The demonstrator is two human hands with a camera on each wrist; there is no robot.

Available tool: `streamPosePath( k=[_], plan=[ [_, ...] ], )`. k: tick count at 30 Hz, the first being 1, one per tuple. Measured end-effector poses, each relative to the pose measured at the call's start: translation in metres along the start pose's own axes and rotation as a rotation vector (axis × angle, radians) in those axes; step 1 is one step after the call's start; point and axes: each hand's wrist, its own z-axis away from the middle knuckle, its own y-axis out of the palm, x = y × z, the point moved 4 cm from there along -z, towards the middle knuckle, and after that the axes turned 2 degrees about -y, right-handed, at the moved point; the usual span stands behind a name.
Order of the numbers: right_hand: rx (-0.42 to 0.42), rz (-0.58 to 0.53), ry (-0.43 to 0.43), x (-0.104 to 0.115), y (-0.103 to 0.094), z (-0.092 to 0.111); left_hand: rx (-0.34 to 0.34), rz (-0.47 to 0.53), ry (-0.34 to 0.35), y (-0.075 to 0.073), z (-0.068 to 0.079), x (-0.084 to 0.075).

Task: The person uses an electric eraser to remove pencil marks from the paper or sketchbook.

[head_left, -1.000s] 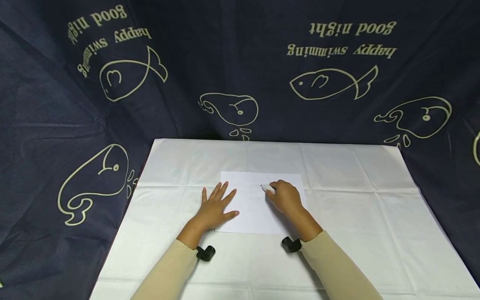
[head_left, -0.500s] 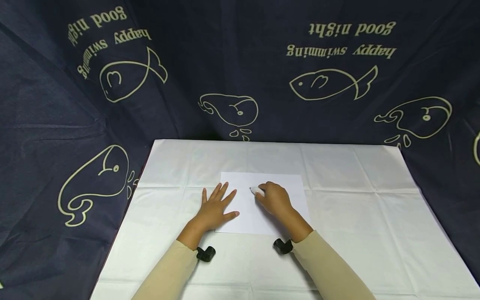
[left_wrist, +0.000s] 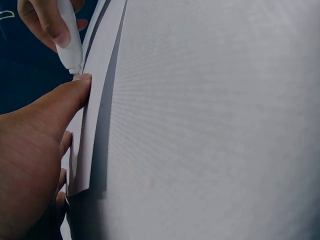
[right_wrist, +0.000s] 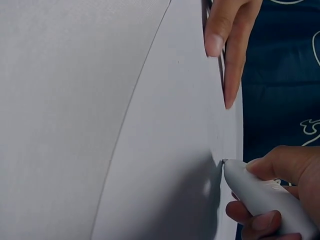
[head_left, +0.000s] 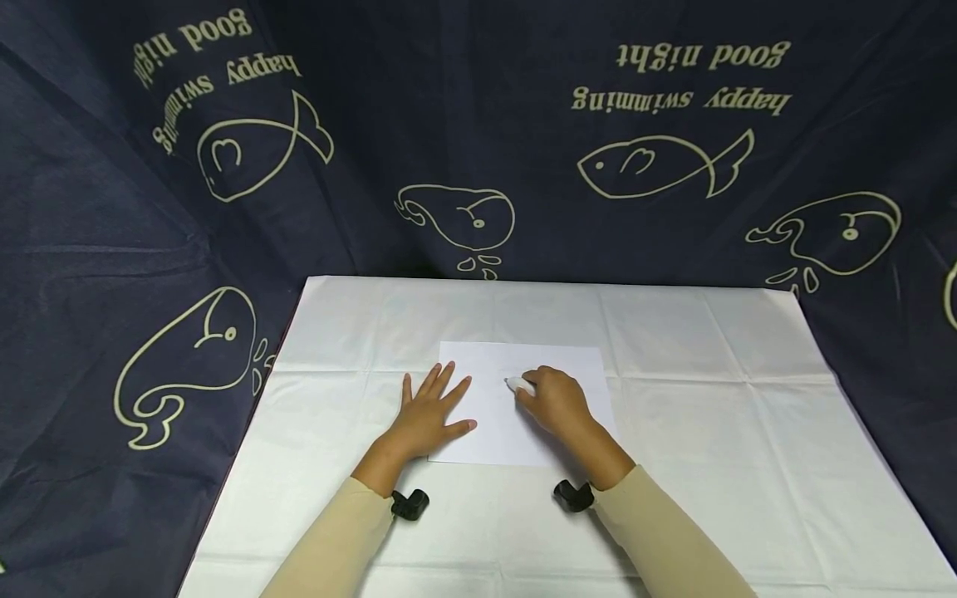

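A sheet of white paper (head_left: 489,436) lies flat on the table. My left hand (head_left: 422,422) rests on its left side with the fingers spread, palm down. In my right hand (head_left: 561,403) I grip a thick white pen-shaped tool (head_left: 521,384) with a small narrow tip. The right wrist view shows the tool's rounded body (right_wrist: 265,195) between thumb and fingers, its grey tip right at the paper (right_wrist: 155,110) and a shadow beneath. In the left wrist view, the tool (left_wrist: 71,42) appears just beyond my left thumb (left_wrist: 75,95). Its exact kind does not show.
A creased white cloth (head_left: 695,432) covers the table. Dark blue fabric (head_left: 523,108) printed with fish, whales and lettering hangs behind and at the sides. A black wrist camera (head_left: 409,505) sits at the left cuff, and another black camera (head_left: 573,497) at the right cuff.
My right hand with the white tool first moved left across the paper, then slightly back to the right and nearer to me. The left hand has stayed in place.
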Motion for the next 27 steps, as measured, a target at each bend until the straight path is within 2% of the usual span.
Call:
streamPosePath(
  k=[8,15,23,27],
  plan=[
    [0.041,-0.022,-0.034,0.013,0.008,-0.001,-0.002,0.000,-0.001,0.000,0.000,0.000],
    [-0.021,0.012,-0.009,0.007,0.002,0.000,-0.009,0.001,0.001,-0.002,0.000,-0.001],
    [0.032,-0.014,-0.051,0.016,0.008,-0.001,-0.006,0.003,0.001,-0.002,0.000,-0.001],
    [-0.008,0.025,-0.037,0.013,0.006,-0.001,-0.009,0.009,0.007,-0.002,0.001,-0.002]
  ],
)
